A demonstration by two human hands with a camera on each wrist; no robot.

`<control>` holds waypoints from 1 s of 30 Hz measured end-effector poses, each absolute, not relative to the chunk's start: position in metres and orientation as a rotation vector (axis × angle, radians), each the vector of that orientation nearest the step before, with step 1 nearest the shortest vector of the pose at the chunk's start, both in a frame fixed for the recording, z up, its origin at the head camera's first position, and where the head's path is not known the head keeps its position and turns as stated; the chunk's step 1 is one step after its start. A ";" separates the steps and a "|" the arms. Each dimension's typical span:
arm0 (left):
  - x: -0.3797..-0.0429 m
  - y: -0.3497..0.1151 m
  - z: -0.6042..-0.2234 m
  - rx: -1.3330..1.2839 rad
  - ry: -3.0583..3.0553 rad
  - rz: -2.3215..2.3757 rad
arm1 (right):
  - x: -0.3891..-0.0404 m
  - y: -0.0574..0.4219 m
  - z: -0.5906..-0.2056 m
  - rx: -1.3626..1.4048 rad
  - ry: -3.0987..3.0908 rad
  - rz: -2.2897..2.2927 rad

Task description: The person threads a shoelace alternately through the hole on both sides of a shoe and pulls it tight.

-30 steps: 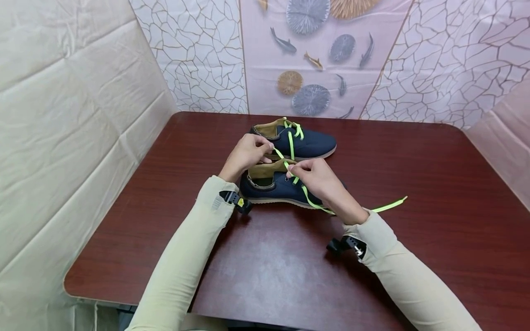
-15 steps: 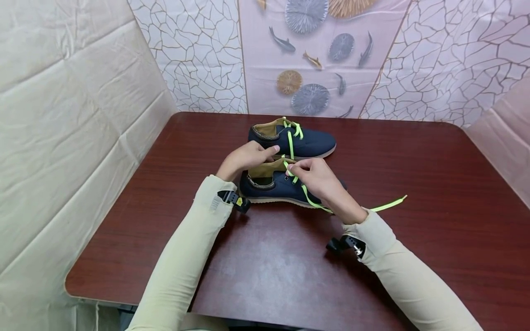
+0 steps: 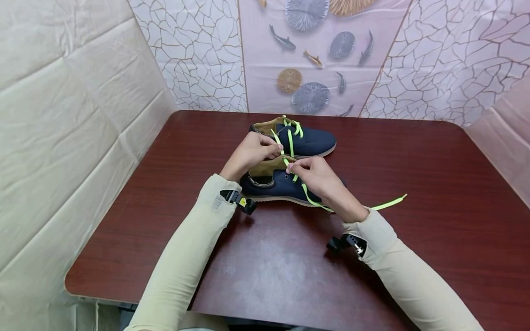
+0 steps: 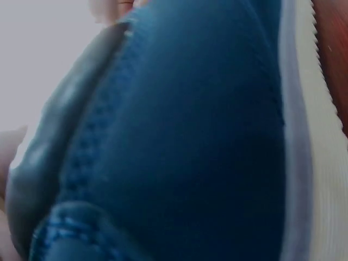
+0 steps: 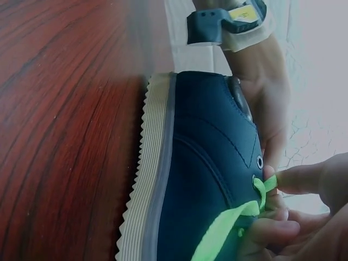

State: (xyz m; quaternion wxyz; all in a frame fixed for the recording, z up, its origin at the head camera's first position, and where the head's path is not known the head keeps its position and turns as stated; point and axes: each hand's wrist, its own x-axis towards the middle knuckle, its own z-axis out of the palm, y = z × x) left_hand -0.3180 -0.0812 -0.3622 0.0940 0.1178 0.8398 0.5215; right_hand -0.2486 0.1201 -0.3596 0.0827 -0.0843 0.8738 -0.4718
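A navy shoe (image 3: 265,189) with a tan lining lies on its sole, toe to the right. My left hand (image 3: 250,154) is over its opening, thumb and fingers pinching a neon green shoelace (image 3: 276,137), whose tip sticks up past them. Lower on the same lace, close to the eyelets, my right hand (image 3: 319,178) pinches it between thumb and forefinger. The right wrist view shows the lace (image 5: 217,231) running through the eyelets beside my right fingers (image 5: 304,178). Shoe side (image 4: 201,125) fills the left wrist view, hiding most of my left hand there.
Just behind stands a second navy shoe (image 3: 316,141) with its green lace threaded. The other lace end (image 3: 389,202) trails to the right over the reddish-brown table (image 3: 434,184). Patterned cloth (image 3: 198,55) hangs behind the table, and pale cloth (image 3: 74,115) covers the left side.
My left hand let go of the lace about half a second ago, thumb out straight, and now pinches it again with the tip pointing up. My right hand has stayed on the lace.
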 end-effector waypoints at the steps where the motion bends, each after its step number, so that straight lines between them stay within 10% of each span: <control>1: -0.318 -0.080 -0.362 0.333 2.516 1.552 | -0.249 0.120 -0.360 -0.258 2.605 -1.413; 30: -0.315 -0.068 -0.357 0.280 3.078 1.336 | -0.257 0.136 -0.361 -0.368 2.565 -1.283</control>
